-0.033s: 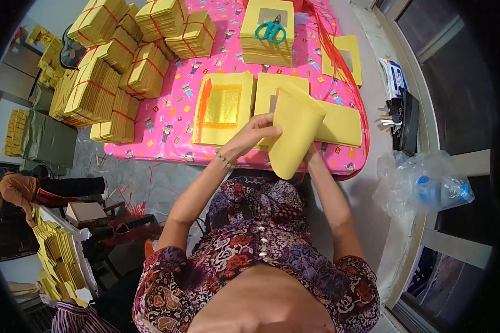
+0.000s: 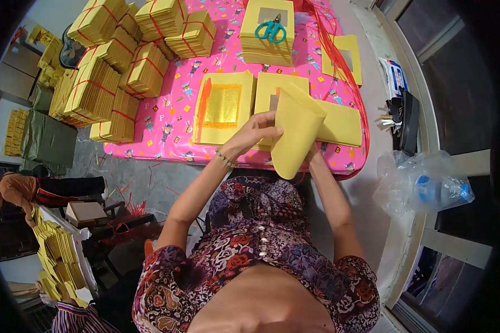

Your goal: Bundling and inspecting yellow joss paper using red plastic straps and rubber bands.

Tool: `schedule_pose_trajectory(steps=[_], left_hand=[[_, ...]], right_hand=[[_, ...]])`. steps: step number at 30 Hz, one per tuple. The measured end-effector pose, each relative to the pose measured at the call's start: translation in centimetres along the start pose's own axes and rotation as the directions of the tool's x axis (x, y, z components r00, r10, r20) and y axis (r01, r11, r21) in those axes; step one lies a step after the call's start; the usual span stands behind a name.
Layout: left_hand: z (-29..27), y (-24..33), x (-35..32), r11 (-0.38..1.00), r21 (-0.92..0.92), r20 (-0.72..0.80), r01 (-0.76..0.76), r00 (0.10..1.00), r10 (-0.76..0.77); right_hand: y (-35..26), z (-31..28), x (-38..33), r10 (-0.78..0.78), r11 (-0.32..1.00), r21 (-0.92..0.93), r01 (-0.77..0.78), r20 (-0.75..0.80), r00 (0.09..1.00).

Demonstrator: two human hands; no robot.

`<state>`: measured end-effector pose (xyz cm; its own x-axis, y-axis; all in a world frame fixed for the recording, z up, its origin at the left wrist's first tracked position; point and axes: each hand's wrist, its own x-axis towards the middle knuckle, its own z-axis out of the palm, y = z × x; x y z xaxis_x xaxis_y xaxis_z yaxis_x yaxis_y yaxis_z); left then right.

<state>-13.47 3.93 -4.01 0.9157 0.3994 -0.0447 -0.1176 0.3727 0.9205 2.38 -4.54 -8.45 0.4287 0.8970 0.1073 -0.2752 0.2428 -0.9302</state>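
Just right of the frame's centre, a yellow sheet (image 2: 295,136) bends over in a loose curl, its face plain and smooth, its lower end rounded. The left hand (image 2: 254,132) is half open, thumb at the sheet's left edge; whether it grips, I cannot tell. The right hand (image 2: 313,152) is mostly hidden behind the sheet, its hold unclear. Left lies gold-squared paper (image 2: 221,106).

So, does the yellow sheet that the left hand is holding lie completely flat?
No, the yellow sheet bends over in a curl, with the left hand at its left edge.
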Motion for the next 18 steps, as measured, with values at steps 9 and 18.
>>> schedule_pose_trajectory(steps=[9,18], left_hand=[[-0.2,1.8,-0.1,0.992,0.101,-0.051,-0.073,0.996,0.078],[2.7,-1.0,0.5,0.919,0.294,-0.154,-0.264,0.936,0.318]], right_hand=[[-5.0,-2.6,-0.9,0.130,0.976,0.176,-0.124,-0.020,0.991],[-4.8,-0.2,-4.5,-0.009,0.994,-0.108,-0.004,-0.119,0.993]])
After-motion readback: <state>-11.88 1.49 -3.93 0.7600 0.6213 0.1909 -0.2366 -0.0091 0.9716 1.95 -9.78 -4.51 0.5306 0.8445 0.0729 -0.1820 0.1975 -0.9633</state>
